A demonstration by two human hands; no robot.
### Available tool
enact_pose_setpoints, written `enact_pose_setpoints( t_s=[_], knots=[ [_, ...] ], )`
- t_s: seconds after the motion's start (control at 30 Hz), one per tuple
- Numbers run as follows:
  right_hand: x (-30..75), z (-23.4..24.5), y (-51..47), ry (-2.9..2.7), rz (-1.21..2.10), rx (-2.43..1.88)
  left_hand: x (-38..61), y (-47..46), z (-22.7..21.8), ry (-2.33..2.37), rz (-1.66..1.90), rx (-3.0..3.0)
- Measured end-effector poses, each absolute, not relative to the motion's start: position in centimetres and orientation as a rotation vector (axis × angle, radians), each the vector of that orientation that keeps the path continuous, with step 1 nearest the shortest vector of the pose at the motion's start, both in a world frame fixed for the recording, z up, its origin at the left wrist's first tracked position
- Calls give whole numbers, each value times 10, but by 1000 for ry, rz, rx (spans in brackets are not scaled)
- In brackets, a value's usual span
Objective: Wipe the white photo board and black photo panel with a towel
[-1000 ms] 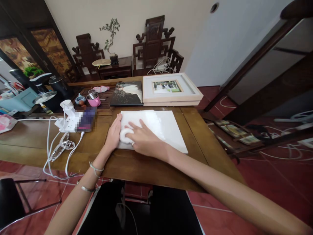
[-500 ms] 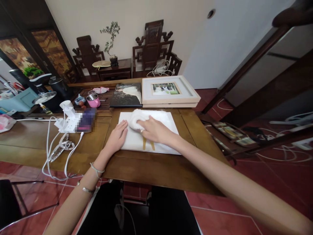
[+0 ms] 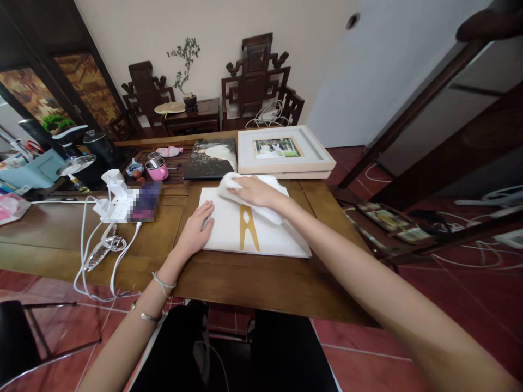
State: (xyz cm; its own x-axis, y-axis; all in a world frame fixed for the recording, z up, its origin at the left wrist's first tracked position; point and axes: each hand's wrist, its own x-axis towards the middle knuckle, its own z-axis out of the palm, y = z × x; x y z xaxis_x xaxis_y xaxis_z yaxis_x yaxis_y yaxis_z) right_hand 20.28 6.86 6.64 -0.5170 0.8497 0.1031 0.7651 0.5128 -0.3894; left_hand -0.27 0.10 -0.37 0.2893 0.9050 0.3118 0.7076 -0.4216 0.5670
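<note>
Right hand (image 3: 254,191) presses cloth (image 3: 232,185) on white album (image 3: 229,231), wooden table (image 3: 171,234).

framed photo (image 3: 281,149) beside dark photo album (image 3: 212,158), pink cup (image 3: 157,169), white power strip (image 3: 116,202) on wooden table (image 3: 253,283)

Board (image 3: 229,231) on table (image 3: 253,283) at my 12, framed photo (image 3: 281,149) behind it, power strip (image 3: 116,207) at 10, album (image 3: 210,158) at 11.

Cream wall (image 3: 229,22), red tiled floor (image 3: 449,294), carved dark wooden chairs (image 3: 255,76), wooden table (image 3: 253,283), small potted plant (image 3: 186,60), soft daylight.
</note>
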Motion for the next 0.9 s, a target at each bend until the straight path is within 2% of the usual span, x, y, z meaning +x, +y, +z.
enact_pose_setpoints(
  t_s=[0.2, 0.5, 0.6, 0.9],
  knots=[
    [273, 55, 35, -2437, 362, -1539, -2, 0, -2, 1472, 847, 2250],
    [307, 55, -83, -2768, 436, -1338, -2, 2, -4, 1464, 869, 2225],
    [311, 52, -71, -2763, 464, -1367, -3, 2, -5, 1473, 873, 2221],
    [302, 36, 52, -2562, 375, -1232, -4, 2, -4, 1466, 853, 2243]
  ],
)
